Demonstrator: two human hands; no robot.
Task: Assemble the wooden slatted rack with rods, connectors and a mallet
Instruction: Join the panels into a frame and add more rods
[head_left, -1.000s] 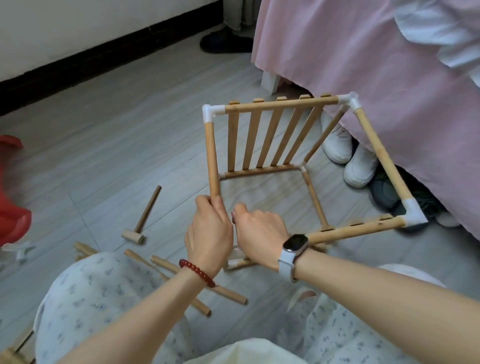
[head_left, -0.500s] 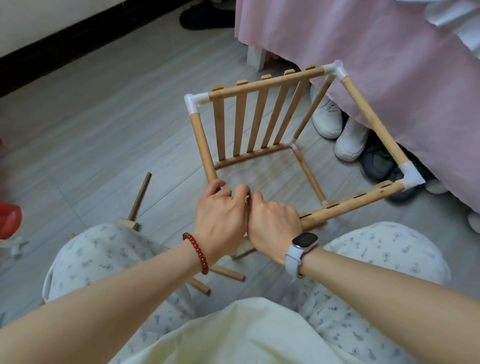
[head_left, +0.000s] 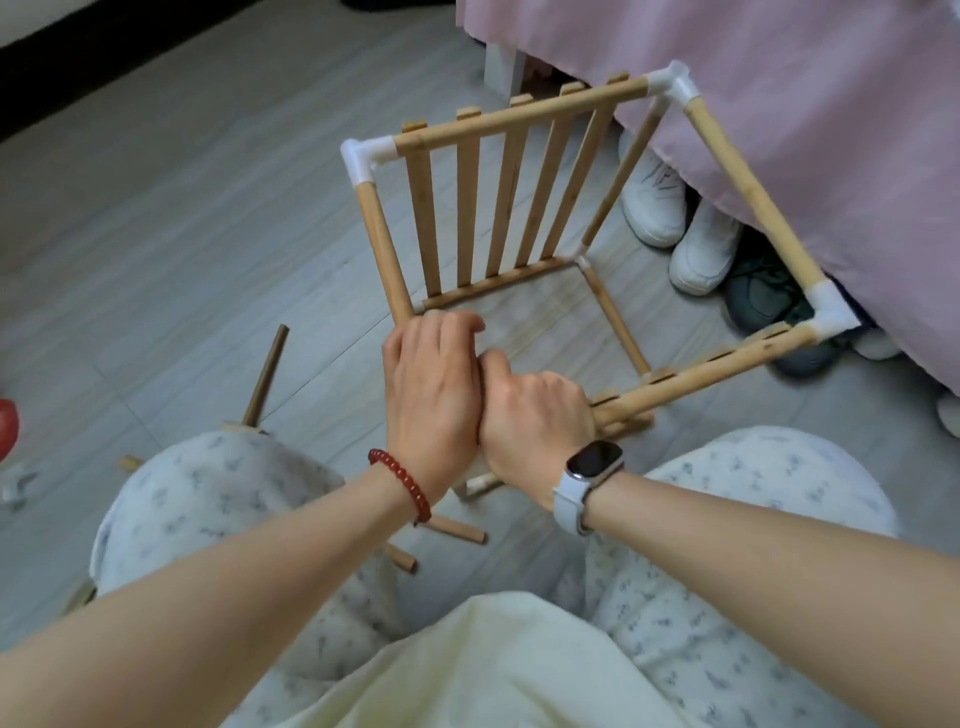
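Both forearms reach forward from the bottom edge, bare, converging so the hands meet side by side. Left hand (head_left: 431, 389) back up, fingers (head_left: 452, 323) curled forward and down around something beneath the palm; what it grips is hidden by the hand itself. Right hand (head_left: 535, 415) pressed against the left hand's inner edge, knuckles up, fingers curled under, thumb (head_left: 493, 364) tucked along the left hand. Red bead bracelet (head_left: 402, 483) on left wrist, white-strapped smartwatch (head_left: 592, 462) on right wrist.
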